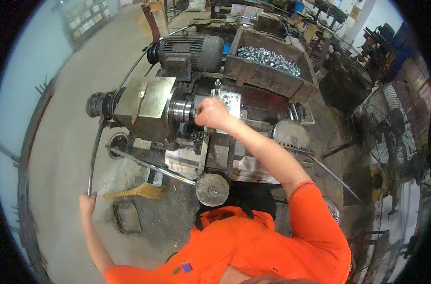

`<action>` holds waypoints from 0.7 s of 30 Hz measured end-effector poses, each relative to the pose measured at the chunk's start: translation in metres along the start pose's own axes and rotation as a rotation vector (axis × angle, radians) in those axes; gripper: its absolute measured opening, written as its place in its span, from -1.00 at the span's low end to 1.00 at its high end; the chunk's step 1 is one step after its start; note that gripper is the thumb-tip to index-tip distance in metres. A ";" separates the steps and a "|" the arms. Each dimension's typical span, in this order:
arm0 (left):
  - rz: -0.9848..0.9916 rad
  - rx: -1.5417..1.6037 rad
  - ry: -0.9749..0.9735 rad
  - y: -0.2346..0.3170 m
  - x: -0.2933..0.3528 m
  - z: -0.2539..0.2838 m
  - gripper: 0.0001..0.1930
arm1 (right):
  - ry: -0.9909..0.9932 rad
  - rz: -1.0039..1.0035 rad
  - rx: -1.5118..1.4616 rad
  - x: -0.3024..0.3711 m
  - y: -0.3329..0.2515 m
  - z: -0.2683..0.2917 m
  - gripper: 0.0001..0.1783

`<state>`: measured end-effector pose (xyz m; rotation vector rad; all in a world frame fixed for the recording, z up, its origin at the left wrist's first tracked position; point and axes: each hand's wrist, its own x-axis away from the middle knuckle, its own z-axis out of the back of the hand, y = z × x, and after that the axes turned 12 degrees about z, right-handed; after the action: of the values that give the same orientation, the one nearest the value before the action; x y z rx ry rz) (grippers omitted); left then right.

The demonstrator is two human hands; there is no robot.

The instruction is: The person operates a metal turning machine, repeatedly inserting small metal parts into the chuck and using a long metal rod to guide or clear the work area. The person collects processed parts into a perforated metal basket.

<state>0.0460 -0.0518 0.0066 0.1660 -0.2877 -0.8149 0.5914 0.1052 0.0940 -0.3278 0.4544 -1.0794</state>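
Note:
My left hand (87, 203) is wrapped round the lower end of a long dark lever (97, 151) at the left of a small lathe. That lever runs up to the pulley end of the headstock (144, 102), which has a metal plate on top. My right hand (212, 113) is closed at the front of the shiny spindle collar (181, 111). Its fingers are bent together; whatever they hold is hidden by the hand. Just behind it stands a tool post block (232, 102) with a small upright bolt (217, 85).
A motor (191, 49) sits behind the headstock. A wooden crate (272, 78) of shiny metal parts stands at the back. Round handwheels (212, 189) (291, 133) and a long bar (151, 165) jut toward me. A broom (137, 191) lies below; a fan (390, 123) stands right.

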 end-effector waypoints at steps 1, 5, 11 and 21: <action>0.132 0.079 -0.234 -0.010 -0.014 0.001 -0.57 | -0.014 -0.022 0.033 -0.008 -0.006 -0.004 -0.69; 0.120 -0.262 0.107 -0.037 -0.082 -0.015 -0.69 | -0.054 -0.057 0.082 -0.014 -0.010 -0.016 -0.70; 0.087 -0.333 0.199 -0.012 -0.075 0.015 -0.73 | -0.127 -0.032 0.124 -0.013 -0.009 -0.014 -0.66; 0.058 -0.095 0.290 0.048 0.061 -0.027 -0.58 | -0.164 0.049 0.140 -0.010 -0.008 -0.012 -0.64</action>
<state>0.1274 -0.0629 0.0053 0.1833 0.0195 -0.7347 0.5748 0.1106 0.0893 -0.2774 0.2388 -1.0217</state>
